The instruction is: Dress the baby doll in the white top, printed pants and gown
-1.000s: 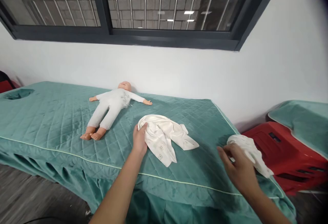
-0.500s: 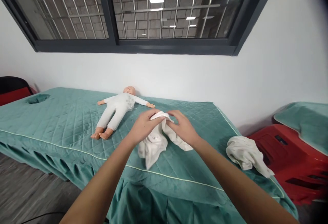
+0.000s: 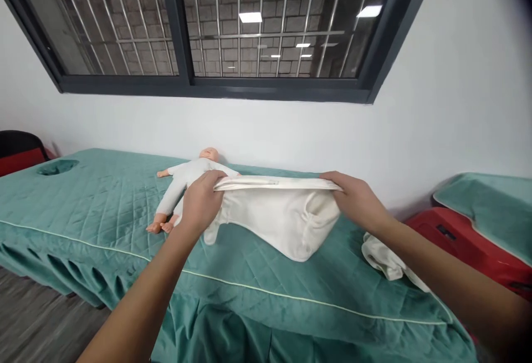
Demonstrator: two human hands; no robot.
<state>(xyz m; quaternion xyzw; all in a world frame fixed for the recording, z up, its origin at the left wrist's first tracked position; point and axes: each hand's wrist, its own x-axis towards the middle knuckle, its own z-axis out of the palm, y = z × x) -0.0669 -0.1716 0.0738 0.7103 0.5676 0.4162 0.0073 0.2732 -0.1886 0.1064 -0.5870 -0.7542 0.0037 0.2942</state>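
Note:
A white cloth garment (image 3: 278,213) is stretched level between my two hands, its lower part hanging over the green bed. My left hand (image 3: 203,199) pinches its left end, and my right hand (image 3: 353,194) grips the right end. Behind my left hand lies a baby doll (image 3: 189,173) in a white body suit, face up with arms spread; its legs are partly covered by the hand. Another white cloth (image 3: 384,257) lies crumpled near the bed's right end, partly hidden by my right forearm.
The green quilted bed (image 3: 103,202) stands against the wall below a barred window (image 3: 266,88). Beyond its right end are a red plastic object (image 3: 461,241) and a green cloth (image 3: 490,202). A black and red chair (image 3: 20,152) is at the far left.
My hands have moved apart, left hand leftward and right hand rightward. The garment, bunched and hanging before, is now pulled out straight between them. The view has tilted slightly.

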